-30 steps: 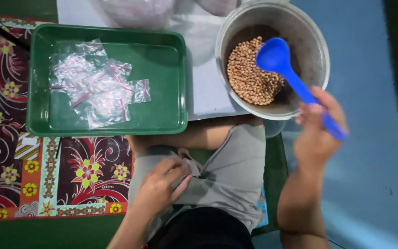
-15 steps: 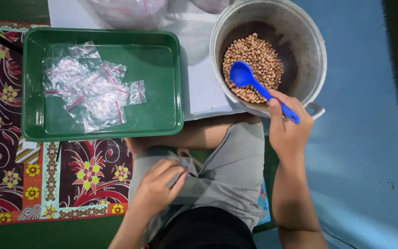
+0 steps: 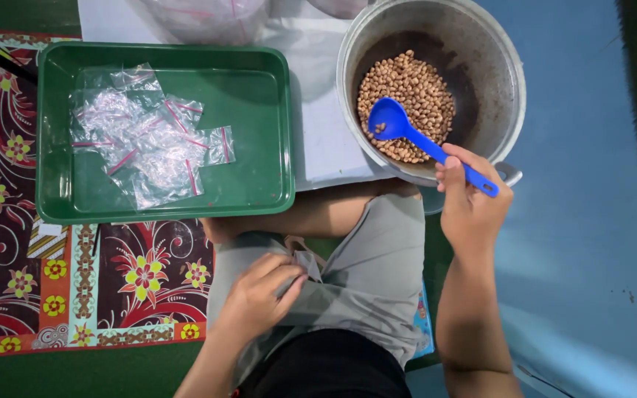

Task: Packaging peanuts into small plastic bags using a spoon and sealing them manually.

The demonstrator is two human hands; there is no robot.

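My right hand (image 3: pixel 473 203) grips the handle of a blue plastic spoon (image 3: pixel 401 127). Its bowl rests on a heap of brown peanuts (image 3: pixel 407 92) inside a large metal pot (image 3: pixel 495 81), with a few nuts in it. My left hand (image 3: pixel 259 295) lies on my grey shorts at the thigh, fingers curled around a small clear plastic bag (image 3: pixel 305 259), mostly hidden. A green plastic tray (image 3: pixel 259 125) to the left holds a loose pile of small clear zip bags (image 3: pixel 145 144) with pink seal strips.
A patterned floral mat (image 3: pixel 53 280) covers the floor on the left. A white sheet (image 3: pixel 318 140) lies under the tray and pot. A clear plastic bag (image 3: pixel 200 15) sits at the top edge. Blue floor (image 3: pixel 591 221) stretches to the right.
My right hand moved the blue spoon down from above the pot into the peanuts. My left hand stayed on my thigh.
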